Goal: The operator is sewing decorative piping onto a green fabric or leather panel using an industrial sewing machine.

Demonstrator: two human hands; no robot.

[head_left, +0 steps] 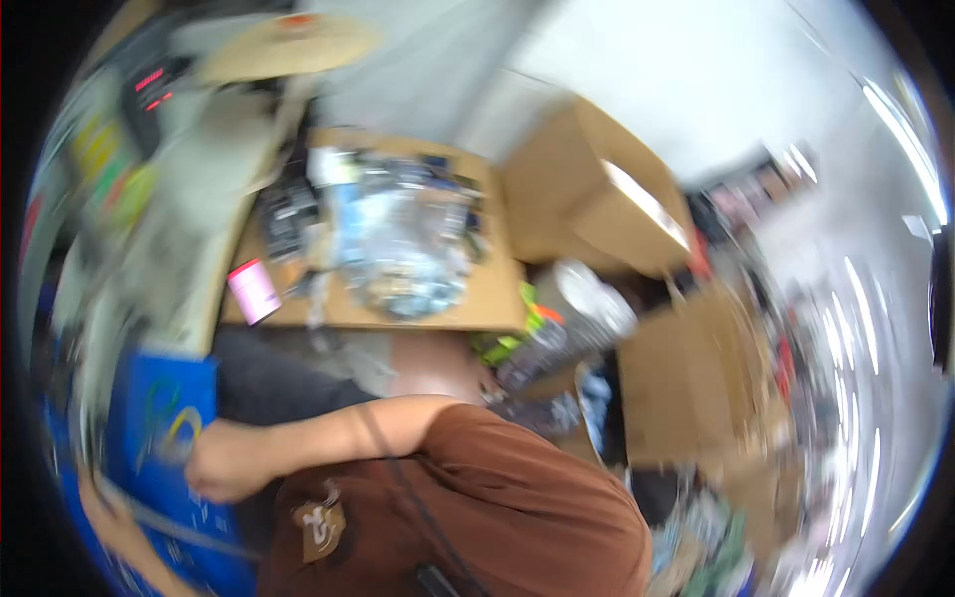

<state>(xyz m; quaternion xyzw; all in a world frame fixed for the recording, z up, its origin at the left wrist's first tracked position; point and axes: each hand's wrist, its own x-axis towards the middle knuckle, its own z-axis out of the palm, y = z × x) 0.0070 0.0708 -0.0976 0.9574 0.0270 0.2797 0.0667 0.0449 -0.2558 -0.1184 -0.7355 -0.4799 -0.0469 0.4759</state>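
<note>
One blue container point(149, 393) has the right hand point(227, 461) and left hand point(99, 505) beside it; too blurred to tell either's grip.

Hands: two, right hand point(231, 464) and blurred left hand point(106, 515) | large cardboard boxes point(542, 189) point(686, 373): at least two | pink pack point(255, 293): one | blue printed box or bag point(164, 393): one | tan tabletop point(487, 311): one | pale roll point(599, 298): one | red-lit display point(150, 85): one | brown shirt point(497, 507): one | dark cord point(394, 466): one | clear bags point(403, 229) on the tabletop: too blurred to count
</note>
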